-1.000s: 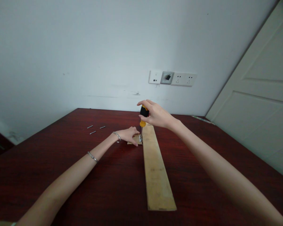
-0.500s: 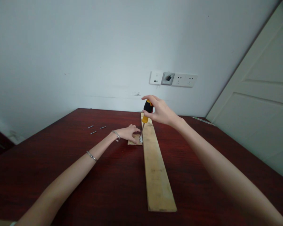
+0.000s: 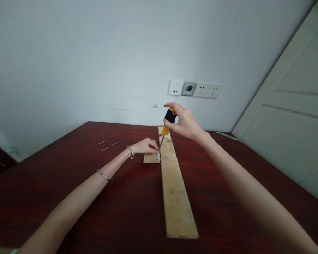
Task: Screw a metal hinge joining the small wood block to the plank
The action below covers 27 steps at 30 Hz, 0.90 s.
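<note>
Right hand [image 3: 185, 123] sits higher and further right than 1 s ago, and the screwdriver [image 3: 167, 124] has gone from near upright to tilted. Its handle leans up and to the right while the tip stays down at the small metal bracket [image 3: 158, 156]. Left hand [image 3: 145, 146] has lifted off the small wood block [image 3: 149, 158], so more of the block shows now.

Current state:
- Right fingers [image 3: 172, 105] are curled round the black and yellow handle, thumb side facing the camera. Grip is closed on the tool.
- Left fingers [image 3: 154, 147] are pressed together in a pinch right at the screwdriver tip, over the bracket. Cannot tell if a screw sits in the pinch, too small.
- Bracket sits on the joint between the small block and the long plank [image 3: 175, 187], at the plank's left edge near its far end.
- Plank lies flat on the dark red bench [image 3: 69, 187], running away from the camera. The block touches its left side.
- 3 loose screws [image 3: 107, 145] lie on the bench, well apart from the hands, far left.
- 2 thin bracelets on the left arm: 1 at the wrist [image 3: 131, 152], 1 further up the forearm [image 3: 103, 175].

Background: white wall with a row of sockets [image 3: 194, 89] above the far bench edge, and a white door [image 3: 293, 123] on the right.
</note>
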Available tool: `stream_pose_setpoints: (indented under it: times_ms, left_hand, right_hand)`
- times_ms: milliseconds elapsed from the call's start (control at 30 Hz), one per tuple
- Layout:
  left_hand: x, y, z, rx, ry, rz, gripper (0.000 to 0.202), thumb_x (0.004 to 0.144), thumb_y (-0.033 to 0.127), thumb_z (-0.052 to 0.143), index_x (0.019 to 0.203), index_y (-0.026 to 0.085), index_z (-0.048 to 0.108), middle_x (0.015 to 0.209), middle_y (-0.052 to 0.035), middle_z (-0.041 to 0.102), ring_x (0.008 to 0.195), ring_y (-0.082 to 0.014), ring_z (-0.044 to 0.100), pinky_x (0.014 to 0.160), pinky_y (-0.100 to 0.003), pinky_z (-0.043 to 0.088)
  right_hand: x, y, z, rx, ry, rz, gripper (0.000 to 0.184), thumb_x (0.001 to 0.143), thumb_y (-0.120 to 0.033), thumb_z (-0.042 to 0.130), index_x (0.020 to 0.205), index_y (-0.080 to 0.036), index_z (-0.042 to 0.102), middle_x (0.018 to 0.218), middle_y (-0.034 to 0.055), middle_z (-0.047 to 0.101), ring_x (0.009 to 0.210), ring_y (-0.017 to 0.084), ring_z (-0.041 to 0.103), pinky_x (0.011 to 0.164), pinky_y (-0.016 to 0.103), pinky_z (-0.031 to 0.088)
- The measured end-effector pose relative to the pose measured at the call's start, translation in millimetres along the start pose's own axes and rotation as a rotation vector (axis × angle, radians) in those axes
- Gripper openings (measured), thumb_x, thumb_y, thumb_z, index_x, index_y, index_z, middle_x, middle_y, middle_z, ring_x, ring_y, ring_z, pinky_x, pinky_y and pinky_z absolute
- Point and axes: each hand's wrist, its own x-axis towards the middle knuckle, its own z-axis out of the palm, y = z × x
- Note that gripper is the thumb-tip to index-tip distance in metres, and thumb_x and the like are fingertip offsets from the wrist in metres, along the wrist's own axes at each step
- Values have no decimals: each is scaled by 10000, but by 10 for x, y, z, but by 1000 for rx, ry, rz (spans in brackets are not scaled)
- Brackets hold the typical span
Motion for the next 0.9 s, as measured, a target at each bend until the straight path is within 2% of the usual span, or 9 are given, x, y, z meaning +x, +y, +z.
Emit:
stream_pose_setpoints:
  times_ms: [167, 300, 400, 500, 567, 667, 800, 900]
  left_hand:
    - [-5, 31, 10, -28, -8, -14, 209, 743, 341, 690, 742, 137, 733, 806, -40, 679, 742, -148, 595, 704, -239, 431]
    - [-9, 20, -26, 20, -2, -60, 204, 736, 324, 687, 782, 136, 752, 799, -44, 713, 731, -156, 619, 691, -238, 440]
    - [-49, -10, -133, 73, 75, -131, 198, 734, 306, 678, 815, 142, 756, 803, -40, 733, 756, -170, 641, 718, -249, 454]
    - [-179, -64, -351, 152, 182, -195, 187, 735, 282, 661, 801, 135, 756, 818, -47, 739, 790, -180, 654, 744, -251, 460]
    - [-331, -126, -555, 260, 235, -276, 170, 728, 266, 651, 760, 136, 756, 785, -45, 737, 772, -178, 654, 725, -245, 457]
    - [-643, -267, -902, 406, 298, -434, 166, 717, 252, 639, 739, 140, 760, 767, -44, 735, 754, -178, 650, 692, -235, 452]
    - [-1128, -494, -1278, 561, 308, -666, 144, 686, 215, 625, 673, 149, 752, 707, -38, 724, 719, -168, 646, 650, -212, 446]
    - [-1446, -633, -1409, 612, 299, -795, 111, 641, 178, 628, 589, 162, 724, 649, -31, 709, 702, -165, 646, 637, -203, 442]
  right_hand:
    - [6, 21, -15, -2, 29, 9, 441, 769, -237, 566, 1194, -151, 490, 1024, 93, 597, 847, 193, 558, 809, 355, 459]
    - [10, 34, -65, 32, 96, 95, 511, 776, -298, 577, 1255, -192, 433, 988, 63, 582, 843, 193, 566, 784, 374, 491]
    - [23, 85, -74, 120, 164, 222, 582, 780, -343, 581, 1305, -226, 360, 967, 50, 575, 804, 185, 586, 661, 336, 532]
    - [58, 183, 11, 223, 191, 378, 530, 792, -361, 572, 1266, -215, 384, 908, 44, 588, 713, 164, 607, 509, 255, 523]
    - [95, 242, 139, 280, 143, 488, 480, 800, -375, 570, 1218, -187, 426, 884, 49, 607, 650, 147, 614, 450, 224, 508]
    - [171, 256, 441, 312, -13, 599, 435, 814, -381, 560, 1169, -139, 490, 893, 84, 654, 589, 141, 624, 438, 228, 504]
    - [296, 114, 994, 171, -233, 598, 391, 821, -385, 545, 1084, -102, 604, 914, 128, 705, 653, 180, 668, 554, 247, 501]
    - [374, -53, 1432, 50, -414, 581, 365, 838, -398, 510, 917, -87, 686, 870, 157, 723, 789, 226, 687, 651, 248, 479]
